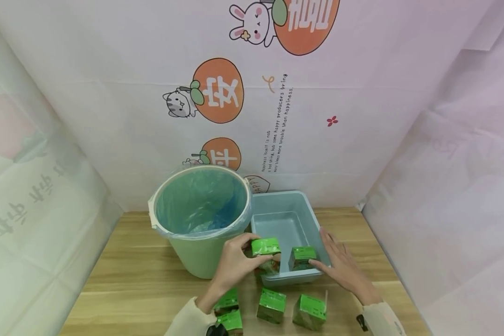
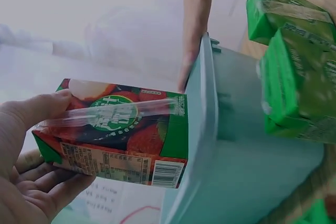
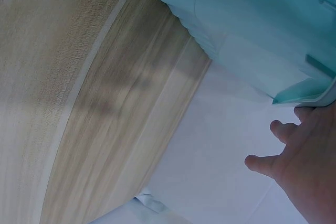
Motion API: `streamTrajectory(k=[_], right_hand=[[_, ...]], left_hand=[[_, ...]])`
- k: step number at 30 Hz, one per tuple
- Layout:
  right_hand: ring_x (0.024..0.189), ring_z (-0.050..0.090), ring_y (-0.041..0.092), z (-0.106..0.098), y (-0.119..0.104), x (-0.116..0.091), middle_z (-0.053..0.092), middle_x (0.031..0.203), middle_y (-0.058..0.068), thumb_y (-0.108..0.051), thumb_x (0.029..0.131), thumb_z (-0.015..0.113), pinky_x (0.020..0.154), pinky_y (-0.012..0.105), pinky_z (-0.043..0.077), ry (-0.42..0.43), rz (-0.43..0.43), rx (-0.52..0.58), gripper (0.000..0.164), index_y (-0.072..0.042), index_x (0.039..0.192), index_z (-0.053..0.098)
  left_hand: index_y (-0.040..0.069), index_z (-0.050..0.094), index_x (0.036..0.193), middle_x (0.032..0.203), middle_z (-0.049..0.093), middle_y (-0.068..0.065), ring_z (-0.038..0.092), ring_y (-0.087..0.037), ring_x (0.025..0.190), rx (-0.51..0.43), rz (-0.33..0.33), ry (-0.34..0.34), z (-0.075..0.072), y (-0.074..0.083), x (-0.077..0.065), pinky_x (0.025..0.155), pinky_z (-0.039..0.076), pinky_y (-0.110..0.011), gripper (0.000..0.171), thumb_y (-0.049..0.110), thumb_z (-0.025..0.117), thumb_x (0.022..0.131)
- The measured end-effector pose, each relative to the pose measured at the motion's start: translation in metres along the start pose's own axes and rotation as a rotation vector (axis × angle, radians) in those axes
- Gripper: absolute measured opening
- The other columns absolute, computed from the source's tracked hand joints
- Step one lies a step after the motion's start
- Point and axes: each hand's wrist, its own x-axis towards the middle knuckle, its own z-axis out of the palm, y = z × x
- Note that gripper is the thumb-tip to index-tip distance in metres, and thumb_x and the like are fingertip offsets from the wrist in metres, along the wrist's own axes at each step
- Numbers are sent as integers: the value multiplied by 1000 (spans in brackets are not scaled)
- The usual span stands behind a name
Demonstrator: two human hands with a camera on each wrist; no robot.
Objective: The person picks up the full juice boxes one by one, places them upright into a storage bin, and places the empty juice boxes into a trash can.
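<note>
My left hand (image 1: 235, 263) holds a juice carton (image 1: 265, 246) by its sides, at the near left corner of a light blue plastic bin (image 1: 283, 276). In the left wrist view the carton (image 2: 121, 129) lies between thumb and fingers, showing red fruit pictures, a barcode and a wrapped straw along one side. Another carton (image 1: 303, 257) with a green top stands inside the bin, near its front wall. My right hand (image 1: 343, 267) rests at the bin's right rim with fingers extended, its thumb reaching over the edge to that inner carton.
A pale green bucket (image 1: 197, 254) lined with a clear bag stands left of the bin. In front of the bin, several more cartons, including one (image 1: 271, 305) in the middle and one (image 1: 310, 311) to its right, stand on the wooden table (image 1: 126, 280). White printed sheets surround the table.
</note>
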Motion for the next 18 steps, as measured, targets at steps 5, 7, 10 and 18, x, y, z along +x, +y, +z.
streamTrajectory(k=[5, 7, 10, 18], right_hand=[[158, 15, 47, 0, -1, 0, 15, 174, 21, -51, 102, 67, 121, 76, 8, 3, -3, -21, 101, -8, 171, 6], [158, 14, 47, 0, -1, 0, 14, 174, 20, -51, 102, 67, 121, 76, 8, 1, -1, -22, 102, -8, 171, 6], [158, 15, 47, 0, -1, 0, 15, 174, 21, -50, 102, 67, 120, 76, 9, 3, 2, -20, 102, -7, 171, 7], [159, 14, 47, -1, -1, 1, 14, 174, 21, -51, 102, 66, 120, 77, 8, -4, 8, -23, 103, -13, 171, 1]], left_hand=[[11, 77, 113, 101, 74, 0, 69, -11, 81, -37, 22, -29, 15, 3, 16, 71, 61, -29, 35, 20, 93, 84], [10, 76, 113, 102, 74, -1, 69, -10, 84, -28, 46, -34, 22, 4, 22, 72, 61, -30, 35, 19, 93, 84], [9, 76, 111, 100, 73, -1, 66, -8, 83, 12, 85, -46, 32, 4, 31, 71, 59, -28, 33, 19, 93, 84], [6, 75, 111, 95, 71, -2, 58, -4, 72, 53, 83, -69, 53, -4, 52, 61, 51, -21, 33, 19, 91, 86]])
